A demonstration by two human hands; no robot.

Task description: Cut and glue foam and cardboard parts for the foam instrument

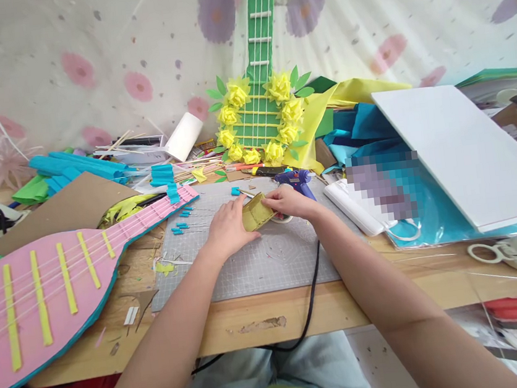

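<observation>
A small yellow-green folded paper piece (256,214) sits between both hands over the grey cutting mat (248,264). My left hand (228,227) presses against its left side, fingers curled around it. My right hand (289,203) pinches its right edge with fingers closed. A roll of tape (284,219) lies partly hidden under my right hand. A blue glue gun (295,179) rests just behind the hands, its black cord (309,303) running off the table's front edge.
A pink cardboard guitar (41,293) with yellow strips lies at left. A green guitar with yellow paper flowers (256,116) stands at the back. A white board (458,146) on teal paper sits right, with scissors (503,250). Small blue pieces (182,221) are scattered on the mat.
</observation>
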